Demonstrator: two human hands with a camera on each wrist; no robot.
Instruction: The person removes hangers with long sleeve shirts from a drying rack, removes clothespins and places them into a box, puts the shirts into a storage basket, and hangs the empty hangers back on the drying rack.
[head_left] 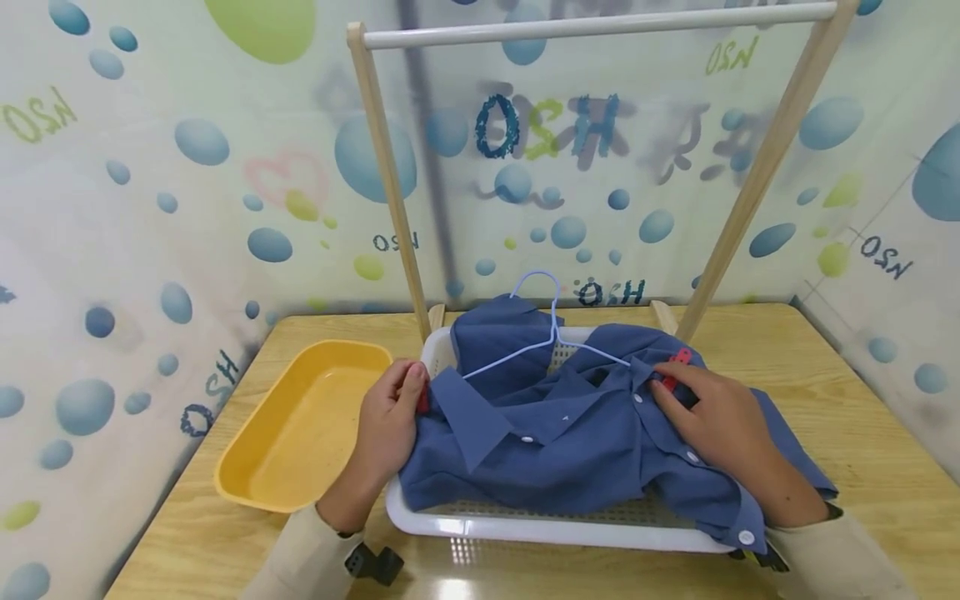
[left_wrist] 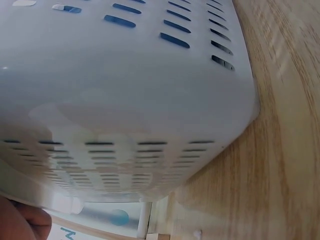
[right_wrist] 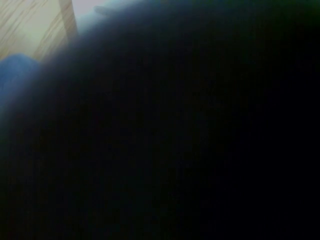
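A navy blue button-up shirt [head_left: 555, 450] lies bunched over a white slotted basket [head_left: 570, 533], and its front hangs towards the near rim. A light blue clothes hanger [head_left: 555, 321] stands hook-up in the shirt, its arms running down into the cloth. My left hand [head_left: 388, 412] pinches the shirt at its left shoulder, beside a small red piece [head_left: 423, 398]. On the other side my right hand [head_left: 716, 417] grips the cloth near the buttons, where another red piece [head_left: 678, 362] shows. In the left wrist view, the basket's wall [left_wrist: 125, 100] hides most of the work. Darkness covers nearly all the right wrist view.
A yellow tray [head_left: 300, 425] stands left of the basket on the wooden table [head_left: 862, 400]. Behind the basket rises a wooden rack with a white crossbar [head_left: 600, 29]. A patterned curtain [head_left: 300, 192] closes off the back and sides.
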